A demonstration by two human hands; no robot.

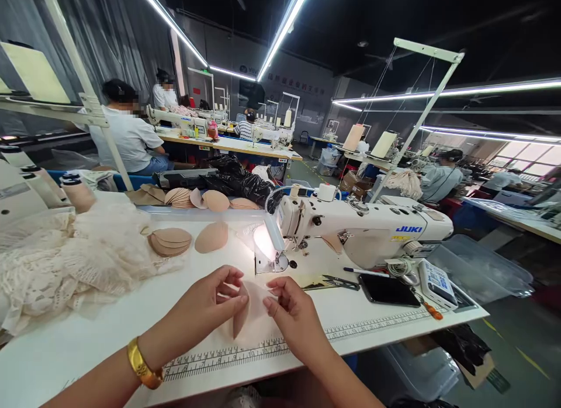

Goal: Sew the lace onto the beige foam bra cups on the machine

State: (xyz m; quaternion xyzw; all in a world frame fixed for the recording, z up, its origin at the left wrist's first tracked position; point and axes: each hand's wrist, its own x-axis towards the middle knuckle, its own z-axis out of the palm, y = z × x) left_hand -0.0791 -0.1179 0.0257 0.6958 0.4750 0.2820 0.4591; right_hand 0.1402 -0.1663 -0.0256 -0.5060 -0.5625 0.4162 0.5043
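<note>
In front of the sewing machine (350, 221), both hands hold a thin beige fabric piece (240, 319) over the white table. My left hand (221, 300) pinches its left side between thumb and fingers. My right hand (295, 314) has thumb and fingertips closed on the right side, where the cloth (258, 300) looks pale and sheer. The lit needle area (272, 260) is just beyond my fingertips. A single beige oval piece (211, 237) and a stack of beige oval pieces (170, 242) lie to the left of the machine.
Cream lace fabric (74, 250) is heaped at left, with thread cones (78, 192) behind it. Thread snips (339, 282), a black phone (388, 290) and a white box (437, 285) lie at right. A ruler strip (228, 356) runs along the front edge. Co-workers (125, 136) sit beyond.
</note>
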